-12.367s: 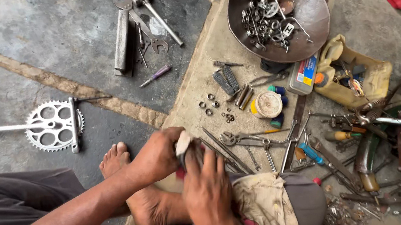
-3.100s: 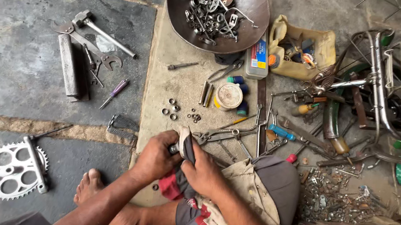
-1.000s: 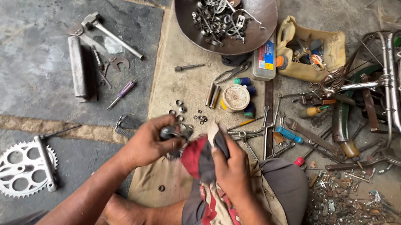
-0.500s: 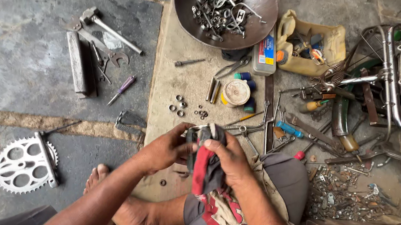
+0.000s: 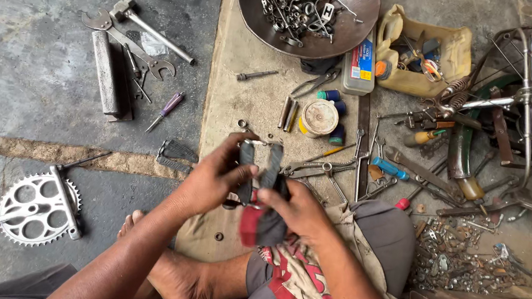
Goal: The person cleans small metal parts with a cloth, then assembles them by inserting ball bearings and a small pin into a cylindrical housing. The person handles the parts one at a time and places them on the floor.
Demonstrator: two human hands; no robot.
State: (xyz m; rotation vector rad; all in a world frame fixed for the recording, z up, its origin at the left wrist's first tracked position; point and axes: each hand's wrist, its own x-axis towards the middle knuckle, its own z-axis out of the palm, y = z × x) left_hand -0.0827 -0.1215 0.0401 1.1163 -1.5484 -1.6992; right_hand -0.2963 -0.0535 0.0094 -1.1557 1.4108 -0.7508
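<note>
Head view: my left hand (image 5: 213,180) and right hand (image 5: 296,211) were both clamped on the bicycle pedal (image 5: 259,172), a red rag (image 5: 259,224) under my right palm. Judged rigid, fairly heavy, greasy; best gripped by its rubber blocks.

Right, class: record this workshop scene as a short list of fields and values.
setting: person seated on concrete floor, mat ahead
left hand: grips a bicycle pedal
right hand: presses a red rag against the pedal
top: metal bowl of small parts
left: chainring with crank, hammer
right: screwdrivers, bicycle frame parts
</note>
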